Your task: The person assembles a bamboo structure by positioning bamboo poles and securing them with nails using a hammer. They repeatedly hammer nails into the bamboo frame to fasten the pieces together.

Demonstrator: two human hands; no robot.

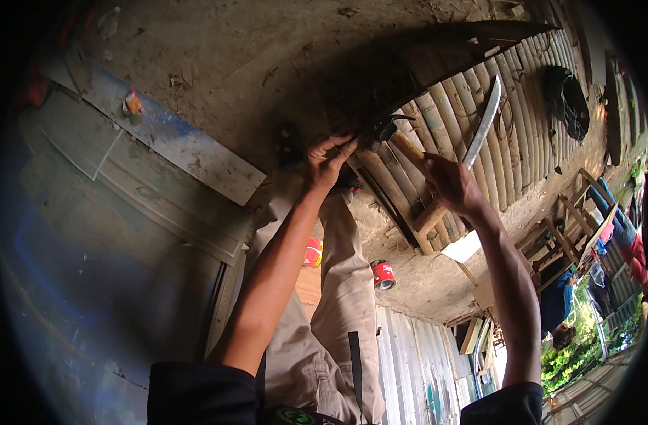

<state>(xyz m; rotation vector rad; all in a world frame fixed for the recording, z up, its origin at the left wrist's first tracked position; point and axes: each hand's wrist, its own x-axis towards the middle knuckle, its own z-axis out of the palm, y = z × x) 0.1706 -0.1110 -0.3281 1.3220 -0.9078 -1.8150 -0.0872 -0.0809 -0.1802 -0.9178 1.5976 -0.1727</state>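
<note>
My right hand point(451, 185) is closed around the wooden handle point(407, 147) of what looks like a hammer, its dark head point(382, 130) pointing left toward my other hand. Fingers bent and pinched together, my left hand point(329, 161) is beside that head. Whatever is between those fingertips is too small and dark to make out. Beneath my right hand lies a machete with a long curved blade point(485, 122), resting on a bench of bamboo poles point(508, 106). Its wooden grip point(429, 217) shows below my wrist, and the middle is hidden by my hand.
A black plastic bag point(566, 103) lies on the bench's far right. Near my feet are a red can point(383, 275) and a red-and-yellow packet point(313, 252). A paint-stained board point(189, 152) and a large panel point(111, 283) fill the left. At right are two people point(556, 304) and wooden frames point(568, 237).
</note>
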